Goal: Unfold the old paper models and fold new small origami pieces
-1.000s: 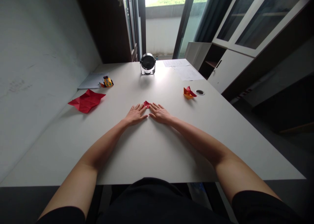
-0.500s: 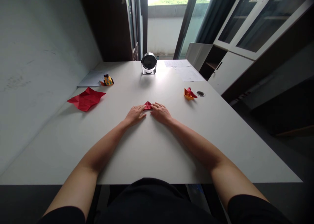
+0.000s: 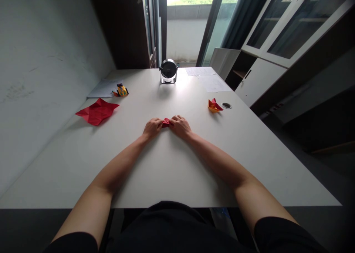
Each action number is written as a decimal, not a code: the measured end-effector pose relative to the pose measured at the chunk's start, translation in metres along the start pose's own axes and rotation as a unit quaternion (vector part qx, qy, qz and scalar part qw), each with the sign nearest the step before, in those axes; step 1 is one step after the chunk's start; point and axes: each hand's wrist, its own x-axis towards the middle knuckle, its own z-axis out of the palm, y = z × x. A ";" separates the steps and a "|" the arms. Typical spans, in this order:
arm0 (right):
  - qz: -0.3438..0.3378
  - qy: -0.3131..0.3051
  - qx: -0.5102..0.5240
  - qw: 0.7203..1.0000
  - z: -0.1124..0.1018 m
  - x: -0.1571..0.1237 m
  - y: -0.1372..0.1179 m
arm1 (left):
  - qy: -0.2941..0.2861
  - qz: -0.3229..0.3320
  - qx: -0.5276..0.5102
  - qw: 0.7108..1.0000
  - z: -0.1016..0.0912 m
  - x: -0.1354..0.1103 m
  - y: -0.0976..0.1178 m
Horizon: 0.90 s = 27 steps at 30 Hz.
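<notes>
A small folded red paper (image 3: 166,122) lies at the middle of the white table, between my two hands. Its left end is pinched in my left hand (image 3: 152,128), whose fingers are curled together. My right hand (image 3: 180,126) grips the opposite end, fingers bent over it. Both hands rest low on the tabletop, and the fingertips cover the paper's ends. Only its middle, with a raised peak, shows.
At the left lies a creased red sheet (image 3: 98,111), with a small yellow toy (image 3: 121,90) behind it. Orange and red folded paper boats (image 3: 214,105) stand at the right beside a cable hole (image 3: 226,105). A round black fan-like device (image 3: 168,71) and paper sheets (image 3: 212,83) are farther back.
My fingers have gone from lying flat at the paper's ends to curling round them. The folded paper has shifted slightly toward me, and its peak looks lower.
</notes>
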 end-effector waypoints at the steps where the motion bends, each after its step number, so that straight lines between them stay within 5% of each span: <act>1: 0.000 0.003 -0.015 1.000 -0.001 0.001 -0.001 | 0.004 0.003 -0.012 1.000 0.000 0.000 0.000; 8: -0.013 0.016 -0.065 0.998 -0.002 0.002 -0.004 | 0.043 0.034 -0.065 0.996 -0.003 -0.001 0.009; 13: 0.003 0.051 -0.051 0.997 -0.005 0.000 -0.005 | 0.080 -0.014 -0.177 0.981 0.001 0.000 0.014; 21: 0.061 0.099 0.055 0.992 -0.003 -0.002 -0.006 | 0.102 -0.094 -0.336 0.932 0.011 0.005 0.010; 27: 0.104 0.156 0.165 0.968 0.001 0.001 -0.001 | 0.104 -0.061 -0.353 0.928 0.013 0.003 0.012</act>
